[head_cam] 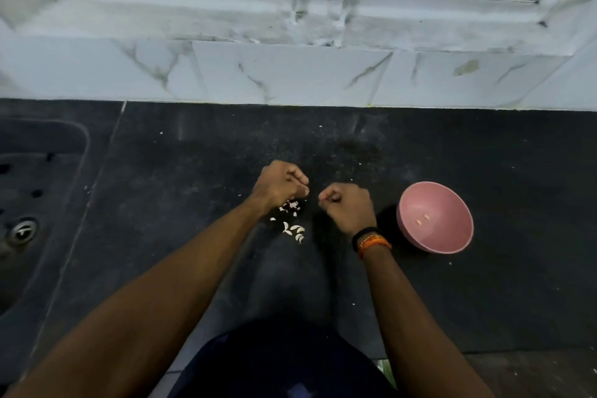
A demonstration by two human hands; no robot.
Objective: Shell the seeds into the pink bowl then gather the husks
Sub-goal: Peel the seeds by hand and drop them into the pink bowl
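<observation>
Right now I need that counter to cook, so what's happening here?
A person is shelling seeds by hand at the dark counter. The left hand and right hand are both curled just above a small pile of pale husks; what each pinches is too small to tell. The pink bowl, to the right, holds only two shelled seeds. The husks are not yet gathered, so it looks far from done.

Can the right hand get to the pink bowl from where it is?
Probably yes. The right hand is just left of the pink bowl, with only bare counter between them.
</observation>
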